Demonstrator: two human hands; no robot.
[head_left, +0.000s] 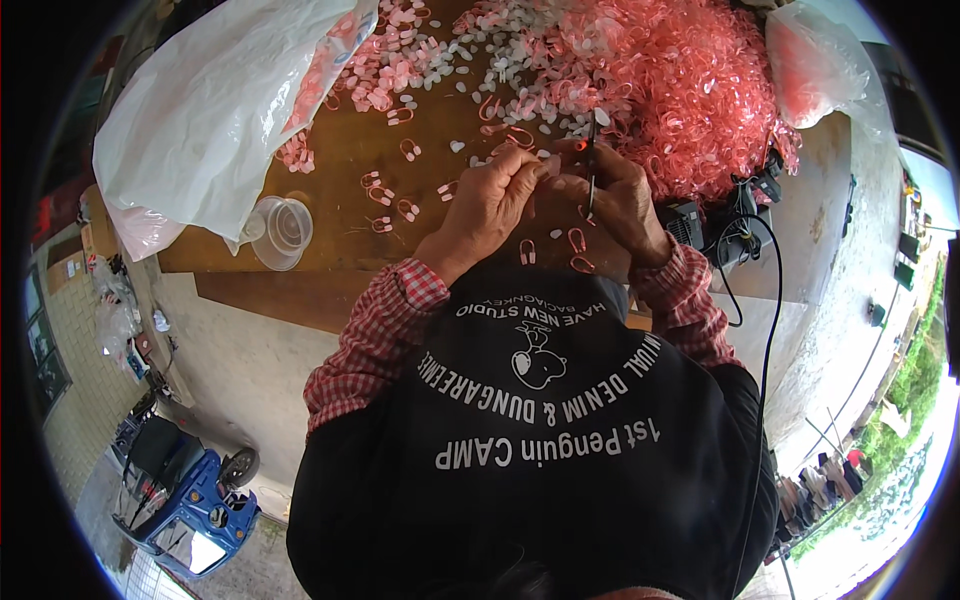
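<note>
My left hand (492,205) is closed in a pinch over the table, with a small pale pink plastic piece (550,168) at its fingertips. Close beside it, my right hand (622,200) grips a slim black tool (592,178) with an orange-red part; its exact kind is unclear. The fingertips of both hands nearly meet. Small pink U-shaped loops with pale ends lie around them, such as one loop (527,252) just below the hands. More loops (378,190) are scattered left of my left hand.
A large heap of pink plastic loops (690,90) covers the far right of the brown table (330,235), with white oval pieces (505,70) beside it. A white plastic bag (230,110), a clear round tub (283,233), a black device with cable (688,222) and another bag (815,65) stand around.
</note>
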